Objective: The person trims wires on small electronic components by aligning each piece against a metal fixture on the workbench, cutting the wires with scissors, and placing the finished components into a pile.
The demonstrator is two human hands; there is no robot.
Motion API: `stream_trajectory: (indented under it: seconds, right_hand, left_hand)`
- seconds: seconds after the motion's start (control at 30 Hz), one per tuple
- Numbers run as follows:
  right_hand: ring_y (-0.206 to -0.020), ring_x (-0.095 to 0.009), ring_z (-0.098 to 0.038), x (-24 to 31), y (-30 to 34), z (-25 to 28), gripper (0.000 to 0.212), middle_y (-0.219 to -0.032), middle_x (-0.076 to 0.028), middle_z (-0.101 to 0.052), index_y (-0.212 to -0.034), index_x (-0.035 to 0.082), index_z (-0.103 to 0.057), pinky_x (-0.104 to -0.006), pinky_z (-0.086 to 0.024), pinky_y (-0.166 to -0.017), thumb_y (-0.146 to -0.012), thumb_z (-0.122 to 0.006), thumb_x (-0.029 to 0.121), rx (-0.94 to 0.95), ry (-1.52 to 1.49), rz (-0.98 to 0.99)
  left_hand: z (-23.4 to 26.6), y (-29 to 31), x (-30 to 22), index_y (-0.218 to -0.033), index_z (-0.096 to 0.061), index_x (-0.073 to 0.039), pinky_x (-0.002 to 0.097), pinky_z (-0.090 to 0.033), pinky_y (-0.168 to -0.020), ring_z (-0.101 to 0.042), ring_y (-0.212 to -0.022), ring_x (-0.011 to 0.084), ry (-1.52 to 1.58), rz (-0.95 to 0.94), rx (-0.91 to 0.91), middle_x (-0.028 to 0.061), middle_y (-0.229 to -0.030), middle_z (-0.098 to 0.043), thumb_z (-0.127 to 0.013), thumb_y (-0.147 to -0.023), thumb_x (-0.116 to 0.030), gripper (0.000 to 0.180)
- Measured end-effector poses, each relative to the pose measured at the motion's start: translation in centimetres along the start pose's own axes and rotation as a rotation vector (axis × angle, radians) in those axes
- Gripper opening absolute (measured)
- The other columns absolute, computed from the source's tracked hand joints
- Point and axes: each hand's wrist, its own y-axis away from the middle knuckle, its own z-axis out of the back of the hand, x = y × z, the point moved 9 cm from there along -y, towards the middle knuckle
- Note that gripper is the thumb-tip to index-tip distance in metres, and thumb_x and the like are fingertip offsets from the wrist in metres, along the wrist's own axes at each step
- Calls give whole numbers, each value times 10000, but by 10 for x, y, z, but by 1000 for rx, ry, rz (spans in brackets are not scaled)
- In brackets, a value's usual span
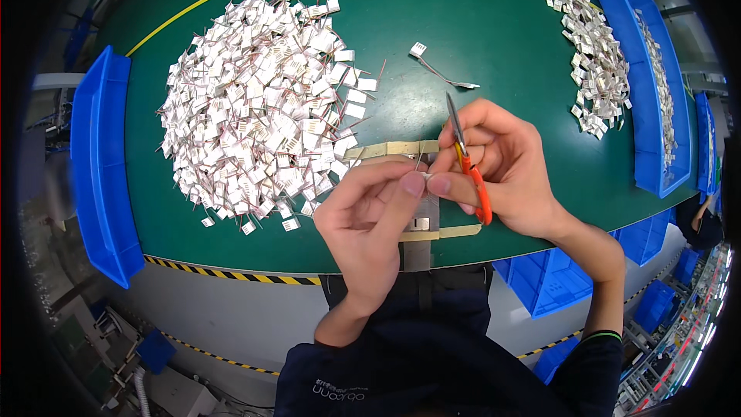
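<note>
While the left hand (363, 220) is clamping thumb and forefinger together on a small pale piece (425, 175), the right hand (513, 174) is meeting it from the other side with thumb and finger. The piece is sitting between both sets of fingertips, mostly covered; its long axis cannot be told, but a thin wire is pointing away from the person. The right hand is also gripping orange-handled scissors (484, 193), their long axis running lengthwise, tips pointing away and leaning slightly left. Beneath the hands, a grey plate (417, 256) is lying on the green table (478, 0). Beyond, a loose white connector (417, 49) is trailing its wire rightward. A large connector heap (262, 108) is covering the left side; a smaller heap (598, 69) is lying right, beside a blue bin (644, 96).
</note>
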Motion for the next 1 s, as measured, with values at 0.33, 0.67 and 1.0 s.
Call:
stream_trajectory:
  seconds: [0.33, 0.67, 1.0]
  right_hand:
    - [-707, -30, -593, -3, 0, -6, 326, -825, -50, -658, -1054, -5, -519, -160, -436, -558, -803, -728, -23, 69, 70, 38]
    - [-802, -119, -663, -4, 2, -10, 330, -880, -105, -655, -1039, -27, -511, -233, -542, -718, -782, -703, -104, 99, 68, -30]
    - [-633, -77, -595, 1, 5, -12, 358, -842, -92, -645, -1070, -41, -505, -176, -435, -571, -780, -714, -25, 162, 44, -136]
  left_hand:
    - [-1, 0, -3, -981, -611, 97, 222, -501, -770, -649, -872, 137, 6, -12, -10, 136, -973, -658, -626, -882, 41, 115]
    - [-3, 1, -8, -969, -602, 108, 239, -517, -763, -640, -863, 143, 4, -39, -10, 122, -935, -639, -624, -889, 38, 109]
    - [-3, 4, -14, -916, -591, 85, 254, -502, -763, -635, -829, 148, 6, -67, 0, 148, -910, -657, -624, -894, 14, 82]
